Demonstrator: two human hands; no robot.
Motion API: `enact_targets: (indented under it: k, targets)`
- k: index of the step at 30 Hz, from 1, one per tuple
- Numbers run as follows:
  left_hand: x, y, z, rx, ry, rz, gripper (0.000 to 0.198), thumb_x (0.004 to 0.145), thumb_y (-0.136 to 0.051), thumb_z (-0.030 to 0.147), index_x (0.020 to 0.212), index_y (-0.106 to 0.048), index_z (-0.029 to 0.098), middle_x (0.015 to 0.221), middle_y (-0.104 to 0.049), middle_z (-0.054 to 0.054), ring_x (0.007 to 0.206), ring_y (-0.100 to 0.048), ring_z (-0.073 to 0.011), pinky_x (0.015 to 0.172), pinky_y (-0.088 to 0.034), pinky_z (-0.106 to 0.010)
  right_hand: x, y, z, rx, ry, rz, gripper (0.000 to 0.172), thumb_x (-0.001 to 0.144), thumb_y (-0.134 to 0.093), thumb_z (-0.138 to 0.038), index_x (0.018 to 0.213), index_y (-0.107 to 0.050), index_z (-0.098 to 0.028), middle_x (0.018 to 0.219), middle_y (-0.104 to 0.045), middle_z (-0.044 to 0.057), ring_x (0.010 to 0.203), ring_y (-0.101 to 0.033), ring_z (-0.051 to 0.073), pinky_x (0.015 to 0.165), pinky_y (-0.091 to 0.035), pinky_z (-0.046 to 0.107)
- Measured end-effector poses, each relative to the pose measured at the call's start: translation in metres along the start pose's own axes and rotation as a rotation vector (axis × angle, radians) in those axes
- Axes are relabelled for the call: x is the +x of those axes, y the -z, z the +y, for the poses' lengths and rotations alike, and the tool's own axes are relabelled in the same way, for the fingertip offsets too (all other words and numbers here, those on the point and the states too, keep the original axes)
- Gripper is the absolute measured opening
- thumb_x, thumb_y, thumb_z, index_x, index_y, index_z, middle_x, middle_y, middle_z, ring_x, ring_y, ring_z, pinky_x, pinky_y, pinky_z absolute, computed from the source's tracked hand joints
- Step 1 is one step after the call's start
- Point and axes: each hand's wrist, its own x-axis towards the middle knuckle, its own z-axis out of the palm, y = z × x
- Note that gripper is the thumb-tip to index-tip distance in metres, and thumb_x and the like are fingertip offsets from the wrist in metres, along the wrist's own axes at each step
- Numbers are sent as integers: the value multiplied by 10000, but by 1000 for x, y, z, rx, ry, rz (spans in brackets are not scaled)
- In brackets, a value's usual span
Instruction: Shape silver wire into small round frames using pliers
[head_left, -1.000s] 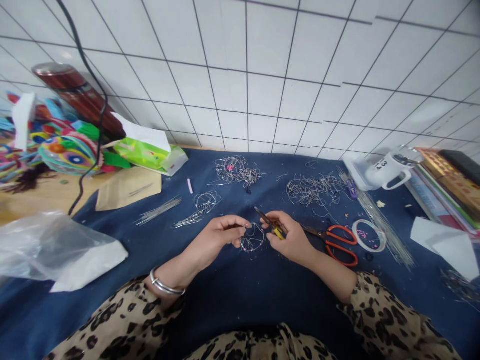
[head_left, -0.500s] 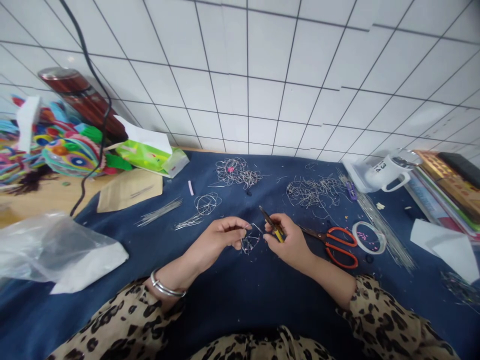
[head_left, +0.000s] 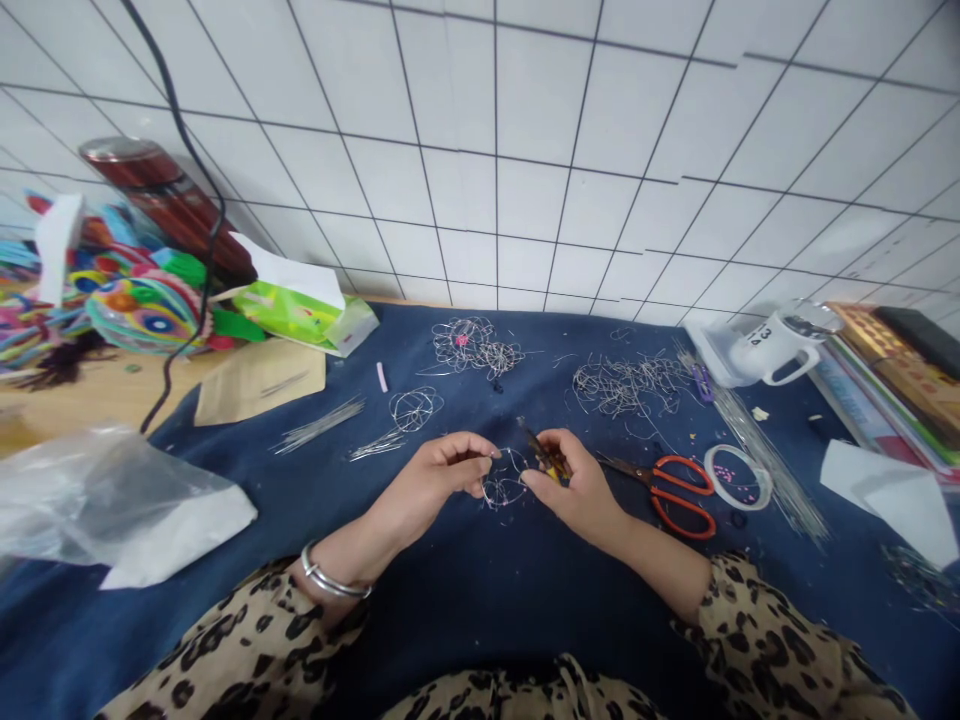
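Between my hands is a small wire frame [head_left: 504,492], bent into rounded loops with a few pink specks on it. My left hand [head_left: 456,466] pinches its left side between thumb and fingertips. My right hand [head_left: 574,478] is closed around yellow-handled pliers [head_left: 551,458], whose dark jaws point up and left. The right thumb and a fingertip also reach the wire's right side; whether they grip it I cannot tell. Right of that hand lie scissors [head_left: 679,490] with orange handles. A round wire loop piece [head_left: 416,409] rests beyond my left hand.
Tangled wire heaps [head_left: 630,385] lie toward the wall, with straight wires [head_left: 772,450] at right and more wires [head_left: 319,425] at left. A clear ring-shaped dish [head_left: 763,490] holds pink beads. A white mug [head_left: 780,345] stands at back right; a plastic bag [head_left: 112,500] lies at left.
The pliers have turned in my right hand, their jaws now lower and less extended. My right thumb has shifted slightly left toward the wire frame, which has tilted a little. My left hand stays put.
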Motion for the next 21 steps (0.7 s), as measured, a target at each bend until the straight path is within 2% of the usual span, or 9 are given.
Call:
enact_targets:
  k: [5,11,17,21]
  targets:
    - [-1,-3,2,11,-13,16,165,732,-631,228,863,-614,130,738,-588,-10,545,-514,-80,580,-442,-227,0,-3,-1,-52,34,26,433,640,-712,-372,979,-491,-219,889,-500,13,781,-500,149,707,-433,282]
    - [-2,-3,-1,16,-20,-26,169,746,-613,241,878,-615,137,742,-576,-7,557,-512,-84,587,-441,-232,-3,-9,-1,-119,90,71,245,696,-612,-214,918,-506,-214,884,-518,15,804,-513,151,742,-429,289]
    - [-2,-2,-2,22,-12,-31,171,747,-605,245,883,-615,142,758,-570,-6,543,-506,-80,584,-440,-235,-2,-8,-2,-83,41,59,228,714,-570,-193,938,-534,-215,859,-558,8,793,-539,144,748,-433,282]
    - [-1,-1,-1,49,-33,-54,160,756,-596,239,886,-615,147,764,-564,0,555,-500,-80,589,-429,-231,-1,-5,-2,44,-51,10,204,733,-567,-223,935,-550,-207,838,-579,4,775,-554,135,734,-443,270]
